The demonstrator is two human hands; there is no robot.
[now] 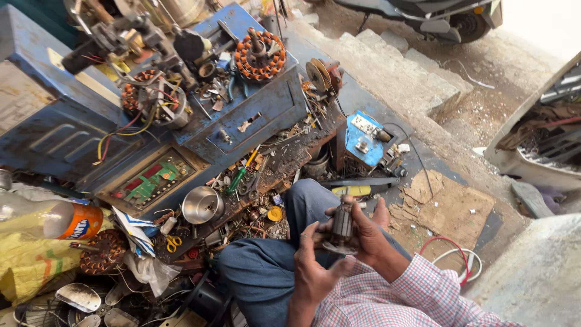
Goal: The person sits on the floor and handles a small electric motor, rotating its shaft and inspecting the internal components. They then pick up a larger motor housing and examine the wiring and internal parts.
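Both hands, left (pixel 311 275) and right (pixel 369 233), gripped a motor armature (pixel 342 230); it looked heavy, rigid, probably greasy, best held by its steel core.

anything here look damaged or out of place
Yes. The cardboard sheet on the floor to the right is torn and crumbling at its edges. Both hands hold a small motor armature bare, outside any housing.
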